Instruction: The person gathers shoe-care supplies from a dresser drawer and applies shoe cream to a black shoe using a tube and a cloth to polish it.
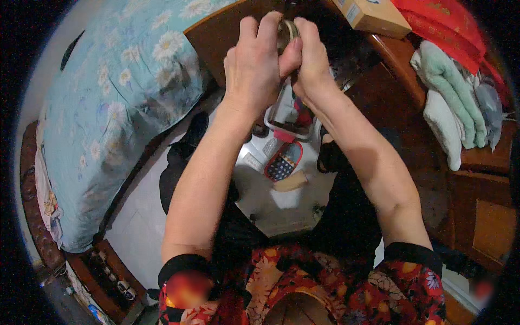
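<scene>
Both hands are raised together at the top centre, arms stretched out. My left hand and my right hand grip a small round object with a pale, ring-like rim; fingers cover most of it, so its exact kind is unclear. Under the wrists, on the floor between my feet, stands a clear plastic storage bin with a pink latch and mixed contents, partly hidden by my forearms. Close to its near side lies an oval fabric piece with red edging and white dots on dark cloth. A beige block-like piece lies just nearer.
At left is a bed with a blue daisy-print sheet and a wooden end board. Dark wooden furniture stands at right, bearing a cardboard box, red cloth and green and white towels.
</scene>
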Action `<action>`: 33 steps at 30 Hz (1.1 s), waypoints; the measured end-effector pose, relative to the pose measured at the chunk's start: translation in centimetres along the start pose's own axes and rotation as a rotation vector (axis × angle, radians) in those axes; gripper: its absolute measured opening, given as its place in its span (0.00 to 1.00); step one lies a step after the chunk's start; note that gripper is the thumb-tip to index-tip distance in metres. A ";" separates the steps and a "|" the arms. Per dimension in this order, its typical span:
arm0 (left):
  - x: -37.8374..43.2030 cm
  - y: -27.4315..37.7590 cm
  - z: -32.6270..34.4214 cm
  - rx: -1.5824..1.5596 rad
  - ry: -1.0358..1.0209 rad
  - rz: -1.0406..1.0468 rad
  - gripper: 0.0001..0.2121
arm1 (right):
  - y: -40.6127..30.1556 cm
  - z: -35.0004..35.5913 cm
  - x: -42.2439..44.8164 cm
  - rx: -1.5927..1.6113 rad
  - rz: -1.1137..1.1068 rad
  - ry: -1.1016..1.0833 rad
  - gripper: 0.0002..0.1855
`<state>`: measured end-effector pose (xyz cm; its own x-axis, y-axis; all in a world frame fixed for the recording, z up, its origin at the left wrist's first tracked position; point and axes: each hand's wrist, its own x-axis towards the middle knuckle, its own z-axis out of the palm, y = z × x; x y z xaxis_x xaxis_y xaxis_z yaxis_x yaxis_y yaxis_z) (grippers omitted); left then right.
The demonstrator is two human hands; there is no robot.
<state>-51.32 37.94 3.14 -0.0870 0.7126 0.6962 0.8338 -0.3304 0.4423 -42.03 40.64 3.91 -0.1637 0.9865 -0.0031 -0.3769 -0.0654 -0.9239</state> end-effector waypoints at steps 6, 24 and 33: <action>0.5 1.1 -1.0 -0.205 0.038 -0.060 0.18 | -0.2 -0.2 0.4 -0.344 -0.294 -0.051 0.28; 0.2 1.6 -0.8 -0.574 0.101 -0.411 0.19 | -0.8 0.1 1.2 -0.814 -0.875 -0.118 0.14; 0.4 1.9 -2.5 -1.250 -0.105 -1.177 0.19 | -0.4 -0.4 1.8 -1.038 -1.128 -0.283 0.16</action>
<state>-51.09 36.01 5.67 -0.2175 0.9238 -0.3152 -0.5492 0.1512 0.8219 -41.78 42.49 4.12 -0.4453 0.3852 0.8083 0.3339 0.9091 -0.2493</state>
